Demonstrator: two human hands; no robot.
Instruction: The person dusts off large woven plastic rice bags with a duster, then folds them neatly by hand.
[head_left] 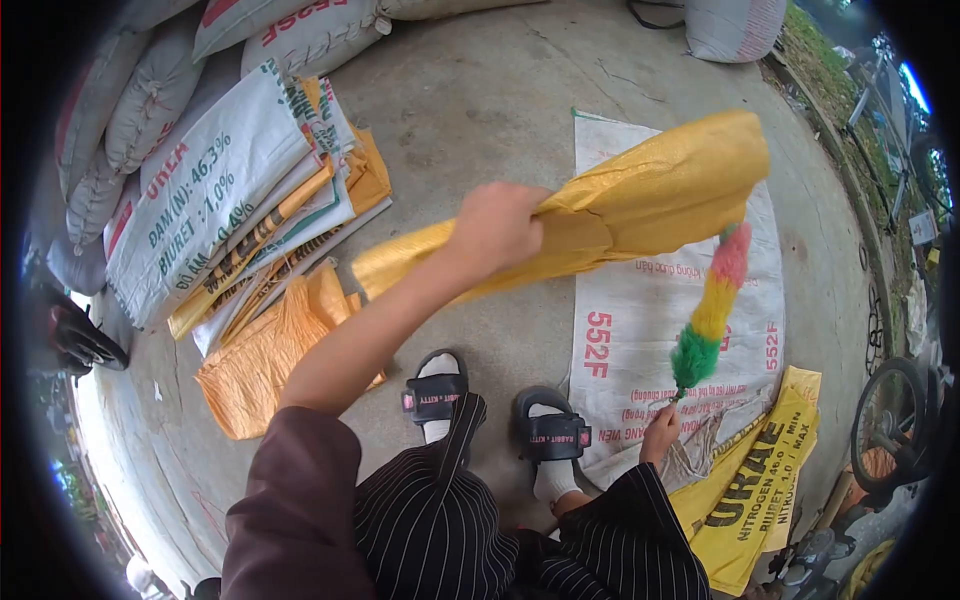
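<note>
My left hand [497, 232] is closed round the middle of a yellow woven sack [670, 185], which hangs in the air and stretches out to both sides. Lower right, my right hand [661, 432] grips the handle of a fluffy duster [712, 310] in pink, yellow and green. The duster's pink tip is up against or just under the sack's right part. Beneath them a white sack printed 552F [620, 330] lies flat on the concrete. A yellow sack printed URAE [760, 480] lies by its lower edge.
A pile of folded white and yellow sacks [235, 190] lies at the left, with an orange sack [270, 360] below it. Stuffed sacks [150, 110] are stacked at the upper left; another full sack [735, 25] stands at the top right. A bicycle wheel [888, 425] is at the right.
</note>
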